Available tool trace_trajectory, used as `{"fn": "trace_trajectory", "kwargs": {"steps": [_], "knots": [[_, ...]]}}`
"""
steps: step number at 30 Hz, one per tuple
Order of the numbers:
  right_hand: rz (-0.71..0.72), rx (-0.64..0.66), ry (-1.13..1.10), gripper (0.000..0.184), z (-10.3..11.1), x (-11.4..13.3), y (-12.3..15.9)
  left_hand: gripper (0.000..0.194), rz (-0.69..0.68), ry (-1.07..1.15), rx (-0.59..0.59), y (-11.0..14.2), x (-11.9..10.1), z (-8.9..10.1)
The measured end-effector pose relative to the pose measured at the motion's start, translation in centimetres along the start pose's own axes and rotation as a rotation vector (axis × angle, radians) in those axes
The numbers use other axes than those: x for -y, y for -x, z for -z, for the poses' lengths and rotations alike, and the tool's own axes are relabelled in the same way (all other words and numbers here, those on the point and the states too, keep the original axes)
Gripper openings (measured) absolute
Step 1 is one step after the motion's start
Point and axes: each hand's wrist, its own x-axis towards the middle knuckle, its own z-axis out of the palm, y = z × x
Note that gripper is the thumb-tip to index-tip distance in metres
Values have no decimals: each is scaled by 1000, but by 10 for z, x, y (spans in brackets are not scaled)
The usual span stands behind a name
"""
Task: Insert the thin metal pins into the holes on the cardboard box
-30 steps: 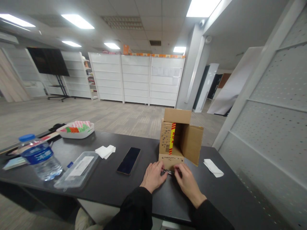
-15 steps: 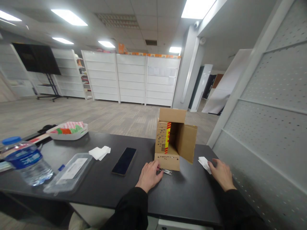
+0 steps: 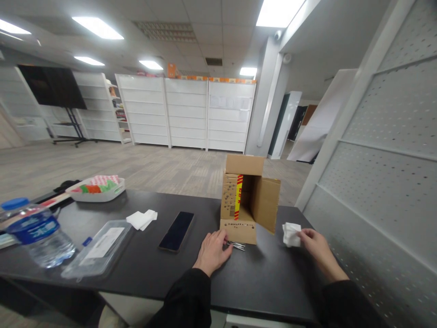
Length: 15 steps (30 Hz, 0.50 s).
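Observation:
My right hand [image 3: 319, 249] pinches the right edge of a folded white tissue [image 3: 291, 234] at the right side of the black table. My left hand [image 3: 211, 250] rests on the tabletop, with its fingers loosely bent and the thumb apart from the index finger. Its fingertips lie by the lower flap of a cardboard box [image 3: 228, 196] and beside a small bunch of thin silvery metal rods [image 3: 238, 246]; part of the bunch may be hidden under the fingers. The box lies on its side with its mouth towards me and its flaps spread; small holes dot its left wall and lower flap.
A phone [image 3: 176, 231] lies left of my left hand. Farther left are another white tissue [image 3: 141, 219], a clear plastic case [image 3: 99, 249], a water bottle [image 3: 41, 234] and a white basket [image 3: 97, 195] of colourful items. A perforated grey panel [image 3: 382, 182] stands at the right.
My right hand has closed its fingertips on the tissue's edge, and the tissue now looks turned and more spread. My left hand and the box have stayed put.

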Motion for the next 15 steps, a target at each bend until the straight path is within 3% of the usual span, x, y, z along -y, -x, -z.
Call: {"fn": "trace_trajectory", "kwargs": {"steps": [2,4,7,11,15], "knots": [[-59,-74,-302,27,6,23,28,10,0,-1,-1,0,0,0],[-19,-89,-508,24,11,53,61,10,-1,-2,3,-1,0,1],[60,8,-731,19,13,101,113,10,-6,-8,12,-1,-1,2],[201,170,-735,16,11,151,166,10,-2,-15,20,-2,-2,3],[269,307,-685,32,15,174,203,10,15,-18,42,-2,-4,6]]}}
